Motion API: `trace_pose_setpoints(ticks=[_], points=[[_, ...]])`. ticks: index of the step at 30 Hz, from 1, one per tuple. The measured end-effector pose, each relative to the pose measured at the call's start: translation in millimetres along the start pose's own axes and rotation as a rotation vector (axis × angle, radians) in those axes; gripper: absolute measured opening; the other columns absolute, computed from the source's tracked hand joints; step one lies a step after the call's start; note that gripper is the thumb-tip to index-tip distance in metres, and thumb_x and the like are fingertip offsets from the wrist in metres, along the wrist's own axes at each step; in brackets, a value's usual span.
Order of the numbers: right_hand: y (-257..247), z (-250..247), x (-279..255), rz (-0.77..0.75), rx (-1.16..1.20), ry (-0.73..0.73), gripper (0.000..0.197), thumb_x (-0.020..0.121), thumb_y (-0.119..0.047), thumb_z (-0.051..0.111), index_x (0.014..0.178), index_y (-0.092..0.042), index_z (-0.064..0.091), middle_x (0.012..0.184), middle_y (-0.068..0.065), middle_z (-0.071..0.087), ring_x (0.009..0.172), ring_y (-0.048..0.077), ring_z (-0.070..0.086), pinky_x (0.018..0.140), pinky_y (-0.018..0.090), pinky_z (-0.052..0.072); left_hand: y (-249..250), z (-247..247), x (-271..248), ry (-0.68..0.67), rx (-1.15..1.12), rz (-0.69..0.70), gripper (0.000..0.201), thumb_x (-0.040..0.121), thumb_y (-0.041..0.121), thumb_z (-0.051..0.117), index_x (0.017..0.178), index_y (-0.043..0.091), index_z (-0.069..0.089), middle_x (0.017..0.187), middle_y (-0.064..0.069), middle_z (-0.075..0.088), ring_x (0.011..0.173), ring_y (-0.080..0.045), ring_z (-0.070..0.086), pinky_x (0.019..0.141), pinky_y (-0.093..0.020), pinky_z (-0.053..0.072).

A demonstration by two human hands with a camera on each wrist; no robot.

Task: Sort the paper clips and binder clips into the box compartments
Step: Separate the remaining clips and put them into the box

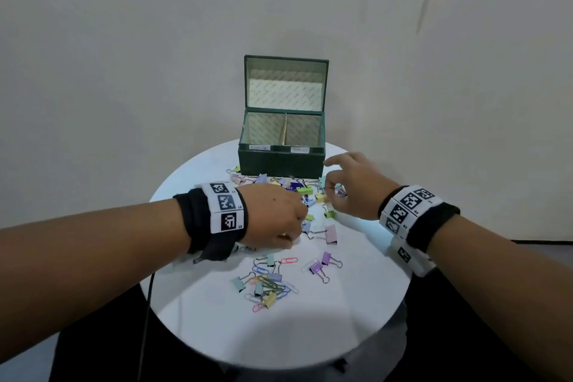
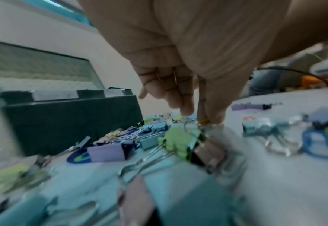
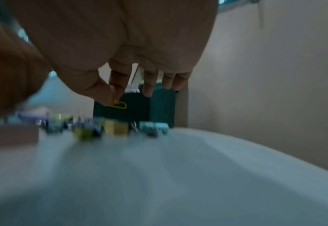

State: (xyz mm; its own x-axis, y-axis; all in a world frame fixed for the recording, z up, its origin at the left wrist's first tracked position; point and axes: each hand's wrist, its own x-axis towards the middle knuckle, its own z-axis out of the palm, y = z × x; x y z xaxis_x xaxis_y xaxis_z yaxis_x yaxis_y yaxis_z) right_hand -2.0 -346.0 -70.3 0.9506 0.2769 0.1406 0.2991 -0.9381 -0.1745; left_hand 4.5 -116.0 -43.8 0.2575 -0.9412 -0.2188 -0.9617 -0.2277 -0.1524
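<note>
A dark green box [image 1: 280,164] stands open at the back of the round white table [image 1: 279,326], with two compartments split by a divider. Coloured binder clips and paper clips [image 1: 288,186] lie heaped in front of it. My left hand [image 1: 302,220] reaches down into the heap. In the left wrist view, the left hand [image 2: 203,120] pinches a small yellow clip [image 2: 204,122] just above a green binder clip [image 2: 176,142]. My right hand [image 1: 327,195] hovers beside the box's right corner. The right hand [image 3: 114,99] pinches a yellow paper clip [image 3: 119,104] between thumb and forefinger, clear of the table.
A second cluster of clips [image 1: 266,282] lies nearer me, with two purple binder clips [image 1: 322,263] to its right and a pink binder clip [image 1: 330,234] in the middle. The wall stands right behind the box. The table edge curves close on both sides.
</note>
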Motion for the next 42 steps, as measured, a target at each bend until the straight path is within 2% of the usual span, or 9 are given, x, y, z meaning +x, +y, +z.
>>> trace_pose_setpoints(ticks=[5, 10, 14, 19, 25, 30, 34, 38, 42], points=[[-44.6, -42.5, -8.7, -0.037, 0.242, -0.031, 0.009, 0.085, -0.011, 0.054, 0.083, -0.020, 0.054, 0.076, -0.005, 0.063, 0.074, 0.021, 0.060, 0.068, 0.033, 0.050, -18.4, -14.1, -31.8, 0.137, -0.419, -0.419, 0.011, 0.085, 0.024, 0.063, 0.074, 0.021, 0.061, 0.080, 0.007, 0.068, 0.074, -0.013, 0.064, 0.073, -0.037, 0.058], [-91.1, -38.3, -21.2, -0.142, 0.149, -0.427, 0.016, 0.095, -0.012, 0.044, 0.086, -0.010, 0.056, 0.085, 0.008, 0.061, 0.069, 0.018, 0.046, 0.070, 0.035, 0.042, -15.8, -18.2, -57.2, 0.285, -0.789, -0.576, 0.013, 0.093, 0.012, 0.059, 0.088, 0.024, 0.057, 0.082, 0.005, 0.069, 0.064, 0.002, 0.066, 0.061, -0.029, 0.056], [-109.0, -15.4, -31.9, -0.135, -0.070, -0.497, 0.012, 0.092, -0.040, 0.060, 0.095, -0.028, 0.059, 0.086, -0.007, 0.060, 0.080, 0.016, 0.055, 0.070, 0.033, 0.046, 8.3, -12.4, -66.7, 0.069, -0.781, -0.557, 0.026, 0.095, 0.012, 0.045, 0.090, 0.030, 0.062, 0.079, 0.009, 0.058, 0.063, -0.004, 0.051, 0.065, -0.024, 0.047], [-122.9, -8.5, -29.1, -0.090, -0.133, -0.478, 0.005, 0.087, -0.025, 0.063, 0.091, -0.024, 0.066, 0.084, -0.006, 0.065, 0.080, 0.017, 0.059, 0.069, 0.034, 0.054, 36.1, -1.0, -66.6, -0.226, -0.305, -0.446, 0.021, 0.094, 0.046, 0.054, 0.111, 0.037, 0.063, 0.111, 0.012, 0.061, 0.100, -0.012, 0.059, 0.090, -0.037, 0.051], [-127.1, -3.1, -24.3, 0.040, -0.215, -0.605, 0.023, 0.051, -0.013, 0.067, 0.073, -0.017, 0.075, 0.069, -0.002, 0.073, 0.067, 0.020, 0.070, 0.048, 0.019, 0.044, 38.8, -1.4, -57.1, -0.182, -0.166, -0.509, 0.020, 0.091, 0.036, 0.060, 0.111, 0.035, 0.065, 0.107, 0.008, 0.063, 0.096, -0.018, 0.061, 0.083, -0.033, 0.053], [-123.9, -4.4, -31.0, 0.018, -0.183, -0.621, 0.028, 0.050, -0.014, 0.069, 0.077, -0.012, 0.074, 0.076, 0.004, 0.073, 0.062, 0.020, 0.058, 0.051, 0.022, 0.043, 29.5, 0.4, -70.6, -0.089, -0.228, -0.494, 0.011, 0.093, 0.037, 0.060, 0.101, 0.035, 0.065, 0.101, 0.014, 0.060, 0.095, -0.015, 0.058, 0.082, -0.032, 0.049], [-109.1, -25.6, -33.8, 0.071, 0.269, -0.412, 0.018, 0.087, -0.015, 0.056, 0.071, -0.015, 0.048, 0.068, -0.001, 0.054, 0.062, 0.018, 0.044, 0.059, 0.032, 0.041, 31.3, 2.1, -77.9, -0.038, -0.216, -0.401, 0.020, 0.097, 0.041, 0.055, 0.111, 0.039, 0.070, 0.085, 0.019, 0.048, 0.089, -0.010, 0.056, 0.075, -0.025, 0.043], [-99.8, -32.3, -36.9, 0.242, 0.964, -0.334, 0.019, 0.088, 0.008, 0.044, 0.087, -0.011, 0.050, 0.061, 0.010, 0.060, 0.051, 0.023, 0.045, 0.046, 0.026, 0.034, 41.6, 5.0, -71.1, -0.089, -0.237, -0.371, 0.027, 0.096, 0.046, 0.054, 0.117, 0.037, 0.069, 0.095, 0.016, 0.052, 0.089, -0.010, 0.052, 0.073, -0.024, 0.034], [-105.8, -24.3, -41.1, 0.337, 1.074, -0.484, 0.020, 0.086, 0.004, 0.044, 0.089, -0.010, 0.058, 0.065, 0.007, 0.055, 0.047, 0.017, 0.046, 0.046, 0.025, 0.037, 44.0, 6.5, -64.2, -0.126, -0.236, -0.392, 0.024, 0.096, 0.043, 0.056, 0.115, 0.036, 0.068, 0.108, 0.013, 0.059, 0.097, -0.013, 0.057, 0.076, -0.028, 0.040]])
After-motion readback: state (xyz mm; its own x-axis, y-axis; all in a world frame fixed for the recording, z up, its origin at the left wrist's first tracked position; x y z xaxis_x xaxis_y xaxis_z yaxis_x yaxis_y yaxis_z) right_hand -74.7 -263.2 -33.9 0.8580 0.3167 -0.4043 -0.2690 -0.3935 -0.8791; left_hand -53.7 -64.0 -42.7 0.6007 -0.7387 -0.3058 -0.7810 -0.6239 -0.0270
